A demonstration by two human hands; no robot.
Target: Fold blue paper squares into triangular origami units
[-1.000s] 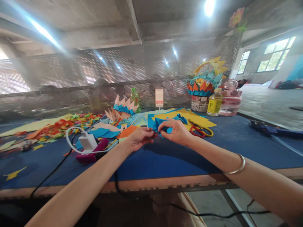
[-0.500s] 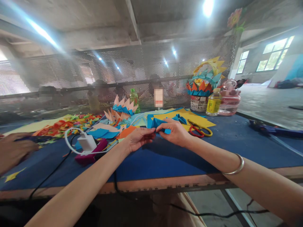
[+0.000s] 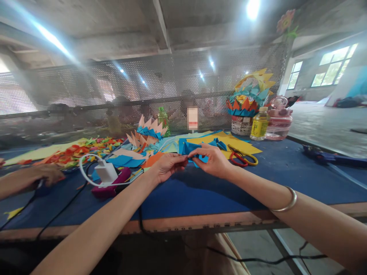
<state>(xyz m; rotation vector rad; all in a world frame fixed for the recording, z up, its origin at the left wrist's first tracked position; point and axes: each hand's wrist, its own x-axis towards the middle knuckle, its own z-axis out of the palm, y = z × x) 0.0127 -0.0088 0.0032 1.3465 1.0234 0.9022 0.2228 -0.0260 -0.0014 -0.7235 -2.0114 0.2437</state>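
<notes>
My left hand [image 3: 171,166] and my right hand [image 3: 212,159] meet above the middle of the blue tabletop, fingertips pinched together on a piece of folded blue paper [image 3: 190,147]. Its pointed folds rise just behind my fingers, which hide its lower edge. More folded blue paper [image 3: 218,144] lies beyond my right hand, on yellow sheets [image 3: 223,136]. Scissors [image 3: 243,158] with red and yellow handles rest right of that hand. Near my left hand lie an orange sheet [image 3: 152,160] and blue sheets [image 3: 127,162].
A white charger [image 3: 106,172] with cable sits in a purple power strip [image 3: 122,176]. Another person's hand [image 3: 47,175] is at the left, near paper scraps [image 3: 83,150]. A paper basket [image 3: 241,124], yellow bottle [image 3: 259,124], pink-tinted jug [image 3: 278,124] and dark blue tool [image 3: 338,157] stand or lie rightward.
My hands keep nearly the same pinch on the blue paper, with barely any shift. At the left, the other person's hand has moved inward, and a black cable now shows below it.
</notes>
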